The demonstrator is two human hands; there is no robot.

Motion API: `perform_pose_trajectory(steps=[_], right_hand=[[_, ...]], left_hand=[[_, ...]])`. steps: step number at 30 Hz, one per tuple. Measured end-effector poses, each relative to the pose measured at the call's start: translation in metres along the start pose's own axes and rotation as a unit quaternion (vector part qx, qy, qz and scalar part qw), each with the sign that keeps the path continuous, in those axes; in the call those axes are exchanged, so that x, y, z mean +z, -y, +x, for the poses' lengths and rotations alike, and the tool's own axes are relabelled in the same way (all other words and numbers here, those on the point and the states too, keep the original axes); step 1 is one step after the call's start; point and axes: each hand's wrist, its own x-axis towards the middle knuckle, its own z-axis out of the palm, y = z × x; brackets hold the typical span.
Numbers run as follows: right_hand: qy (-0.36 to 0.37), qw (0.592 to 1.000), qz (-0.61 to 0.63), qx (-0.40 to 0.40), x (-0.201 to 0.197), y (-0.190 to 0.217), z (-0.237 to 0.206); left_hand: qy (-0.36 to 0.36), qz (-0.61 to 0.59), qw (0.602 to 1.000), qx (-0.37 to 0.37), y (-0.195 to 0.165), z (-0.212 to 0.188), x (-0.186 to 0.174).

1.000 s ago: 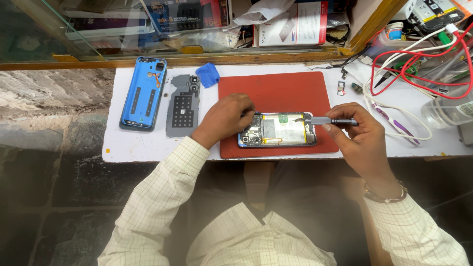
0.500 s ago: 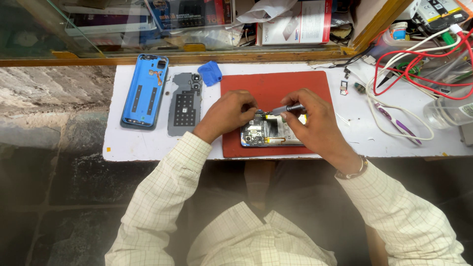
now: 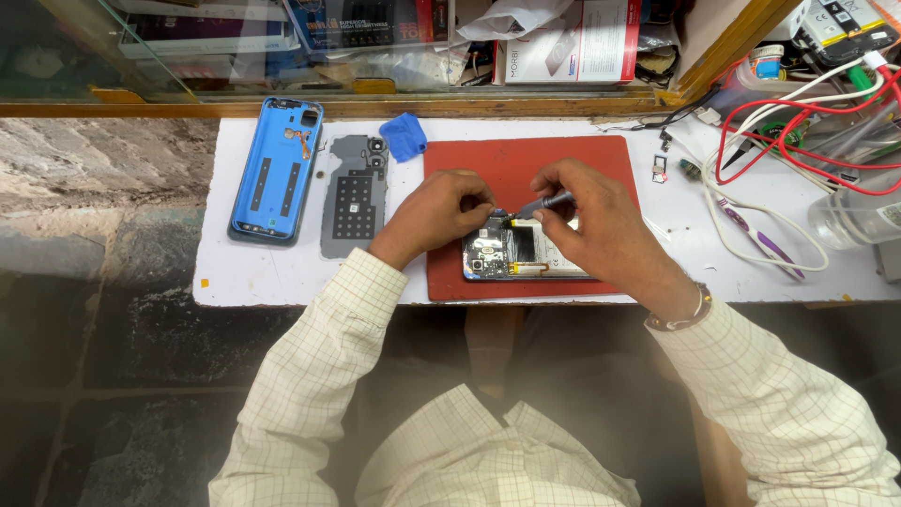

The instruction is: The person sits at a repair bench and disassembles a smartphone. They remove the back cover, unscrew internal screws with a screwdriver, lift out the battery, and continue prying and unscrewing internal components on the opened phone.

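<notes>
An opened phone (image 3: 511, 253) with its circuit board exposed lies on a red work mat (image 3: 526, 164). My left hand (image 3: 441, 214) rests on the phone's left end and pinches at its upper edge. My right hand (image 3: 591, 218) covers the phone's right part and grips a small grey screwdriver (image 3: 544, 203), whose tip points down-left onto the board beside my left fingertips.
Left of the mat lie a blue phone back cover (image 3: 277, 169), a grey inner frame (image 3: 354, 194) and a blue cloth (image 3: 404, 136). Red and white cables (image 3: 798, 141), a purple toothbrush (image 3: 765, 239) and small parts crowd the right. Boxes line the shelf behind.
My right hand has swung the screwdriver from the phone's right side over to its upper left area. The left hand has stayed on the phone's left end.
</notes>
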Motion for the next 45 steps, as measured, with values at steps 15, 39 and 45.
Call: perform_pose_trajectory(steps=[15, 39, 45], right_hand=[[0.005, 0.998, -0.002, 0.068, -0.002, 0.01, 0.011], [0.051, 0.973, -0.224, 0.008, 0.01, 0.029, 0.039], [0.073, 0.986, -0.132, -0.072, 0.004, 0.022, 0.043]], left_hand=[[-0.02, -0.033, 0.999, 0.011, 0.011, -0.002, 0.006], [-0.031, -0.036, 0.999, 0.013, 0.003, -0.008, 0.005], [-0.059, -0.046, 0.997, 0.001, -0.006, -0.033, 0.006]])
